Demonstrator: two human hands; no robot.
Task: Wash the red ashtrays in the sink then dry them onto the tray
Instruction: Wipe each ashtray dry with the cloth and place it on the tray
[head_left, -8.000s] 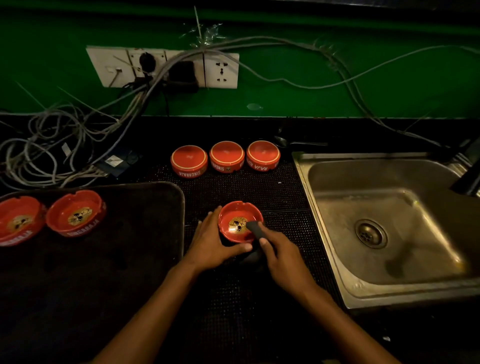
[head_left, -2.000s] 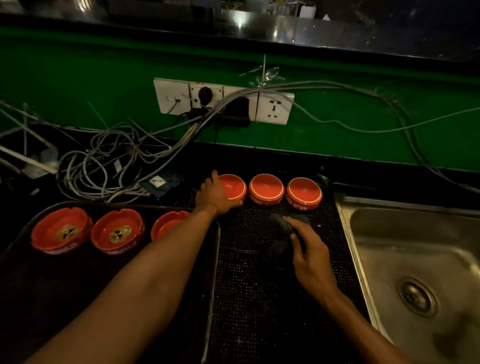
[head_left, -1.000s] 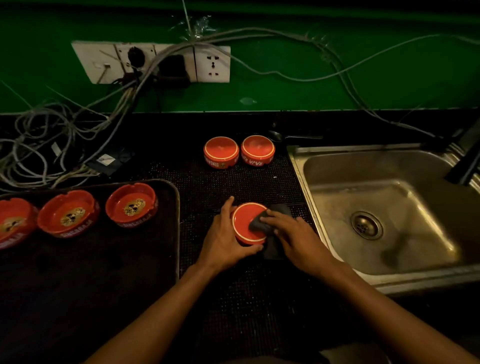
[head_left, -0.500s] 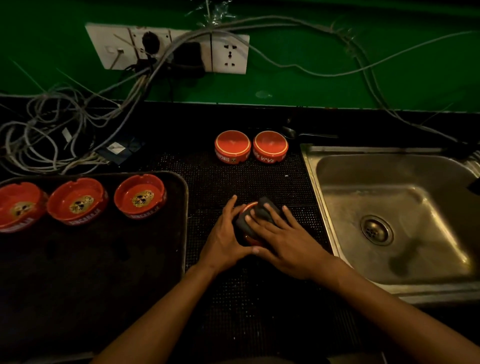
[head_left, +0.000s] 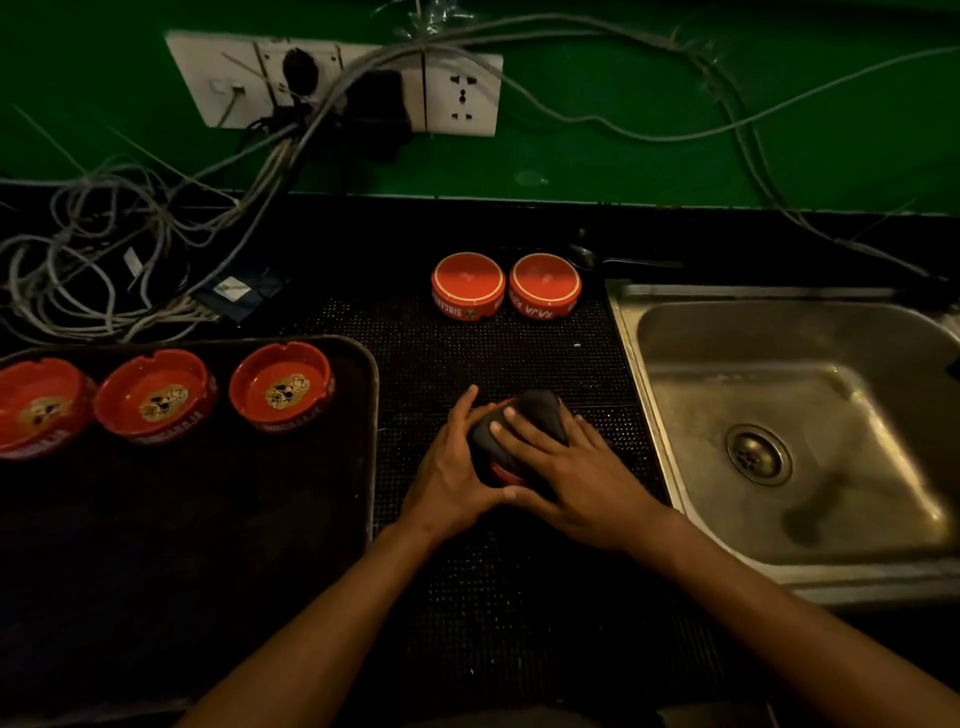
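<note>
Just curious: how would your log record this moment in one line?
left hand holds ashtray | right hand presses cloth on it | tray: three dried

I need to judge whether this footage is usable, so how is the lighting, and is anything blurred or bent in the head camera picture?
Head view: dim overall, the tray and mat nearly black; the sink catches a soft sheen; the wall's lower edge bows from the wide lens; the hands, left and right, look sharp, and the cloth hides most of the ashtray.

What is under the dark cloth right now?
A red ashtray: only slivers show beneath the cloth, held between left hand and right hand. Its top is covered.
</note>
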